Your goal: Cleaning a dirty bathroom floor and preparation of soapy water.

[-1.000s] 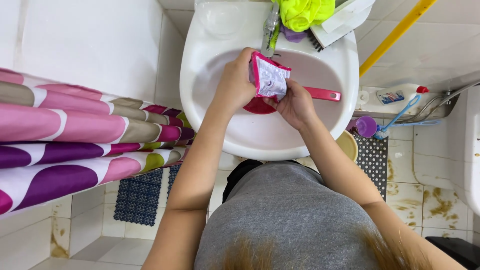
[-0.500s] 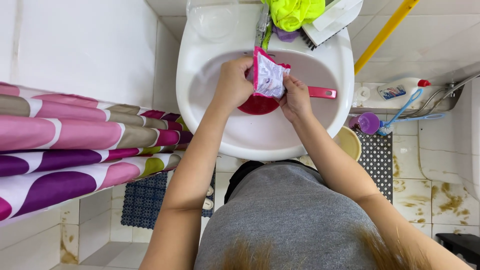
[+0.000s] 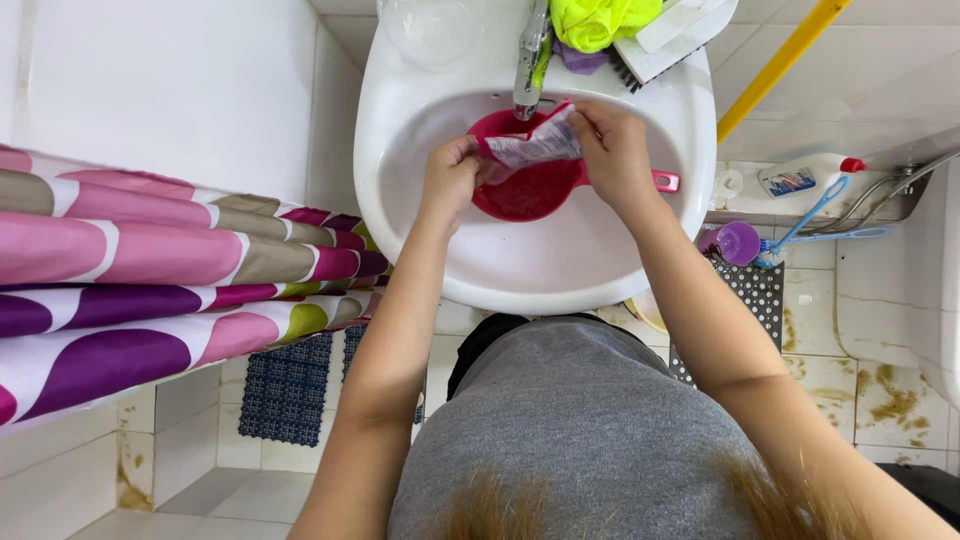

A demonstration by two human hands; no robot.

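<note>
Head view, left hand [image 3: 450, 178], right hand [image 3: 612, 150] gripping sachet [image 3: 530, 145] edges

This place is a bathroom in a home. A white washbasin [image 3: 560, 270] stands against a tiled wall, with a metal tap [image 3: 530, 60] over its bowl. On the left hangs a shower curtain [image 3: 150, 280] with pink, purple and beige shapes. The floor [image 3: 850, 330] has pale tiles with some brown stains, and a blue plastic mat [image 3: 290, 385] lies on it. A white cleaner bottle [image 3: 805, 175] lies near the wall.
</note>
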